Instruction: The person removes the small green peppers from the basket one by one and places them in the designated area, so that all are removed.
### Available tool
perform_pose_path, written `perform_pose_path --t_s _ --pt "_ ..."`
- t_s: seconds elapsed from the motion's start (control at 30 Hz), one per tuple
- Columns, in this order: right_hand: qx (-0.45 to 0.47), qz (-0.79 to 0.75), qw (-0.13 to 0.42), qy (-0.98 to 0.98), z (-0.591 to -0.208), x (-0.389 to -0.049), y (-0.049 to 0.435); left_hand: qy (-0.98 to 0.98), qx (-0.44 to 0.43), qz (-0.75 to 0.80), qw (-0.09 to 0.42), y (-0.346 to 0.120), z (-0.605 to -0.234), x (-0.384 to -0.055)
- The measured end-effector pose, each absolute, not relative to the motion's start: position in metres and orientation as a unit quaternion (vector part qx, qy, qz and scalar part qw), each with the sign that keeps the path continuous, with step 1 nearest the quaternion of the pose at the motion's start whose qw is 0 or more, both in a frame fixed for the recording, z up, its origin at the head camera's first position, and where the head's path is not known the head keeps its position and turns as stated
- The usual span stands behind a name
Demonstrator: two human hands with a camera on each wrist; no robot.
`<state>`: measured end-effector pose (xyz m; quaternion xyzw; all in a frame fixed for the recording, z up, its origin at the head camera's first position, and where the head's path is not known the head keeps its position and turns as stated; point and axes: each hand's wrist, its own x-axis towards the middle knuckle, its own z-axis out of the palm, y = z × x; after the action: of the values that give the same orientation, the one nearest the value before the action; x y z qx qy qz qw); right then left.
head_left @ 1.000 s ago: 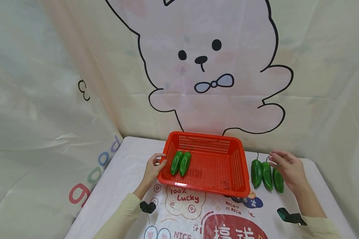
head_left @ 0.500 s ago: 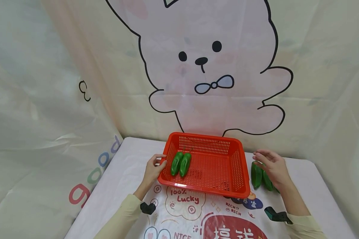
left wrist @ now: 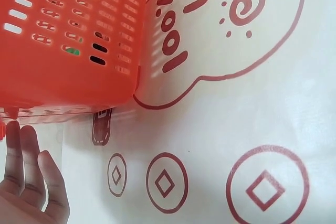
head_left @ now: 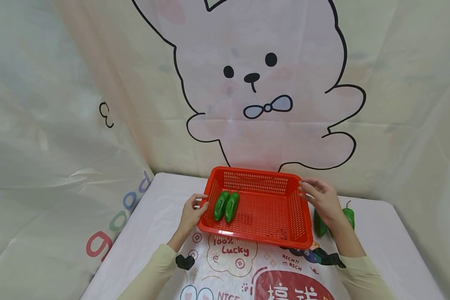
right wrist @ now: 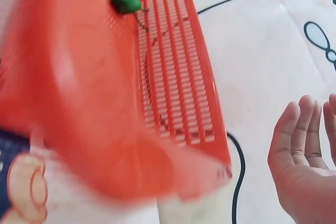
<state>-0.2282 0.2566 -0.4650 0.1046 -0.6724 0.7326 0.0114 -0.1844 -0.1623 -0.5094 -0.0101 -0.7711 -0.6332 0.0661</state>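
A red plastic basket point(head_left: 262, 212) with slotted walls stands on the table. Inside it, along the left, two green chili peppers point(head_left: 226, 206) lie side by side. My left hand point(head_left: 192, 211) holds the basket's left rim, thumb and a finger over the edge; other fingers point(left wrist: 31, 156) show below the rim in the left wrist view. My right hand point(head_left: 322, 202) hovers at the right rim, fingers loosely bent and holding nothing; the right wrist view shows that hand point(right wrist: 304, 161) free. More green chili peppers point(head_left: 348, 216) lie right of the basket, partly hidden by the right hand and forearm.
A white cloth with red prints covers the table point(head_left: 165, 196). Behind it hangs a backdrop point(head_left: 397, 125) with a drawn bear, close to the basket's far side. More sheeting point(head_left: 60, 166) hangs at the left. Black bands point(head_left: 185, 261) sit at both wrists.
My right hand has moved left, from over the rightmost loose pepper to the basket's right rim. The rightmost pepper is uncovered again. Left hand and basket have stayed put.
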Motion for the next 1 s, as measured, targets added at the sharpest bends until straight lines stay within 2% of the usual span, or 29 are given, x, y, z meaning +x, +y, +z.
perform_pose_path --t_s 0.37,0.63,1.0 --pt "0.128 0.781 -0.012 -0.611 -0.456 -0.241 0.213 -0.771 -0.017 -0.633 0.067 -0.164 -0.508 -0.184" --pt "0.125 0.765 -0.015 -0.632 -0.461 -0.247 0.186 -0.772 -0.018 -0.631 0.071 -0.165 -0.509 -0.184" --pt "0.119 0.737 -0.051 -0.664 -0.468 -0.251 0.150 -0.771 -0.017 -0.633 0.068 -0.165 -0.510 -0.185"
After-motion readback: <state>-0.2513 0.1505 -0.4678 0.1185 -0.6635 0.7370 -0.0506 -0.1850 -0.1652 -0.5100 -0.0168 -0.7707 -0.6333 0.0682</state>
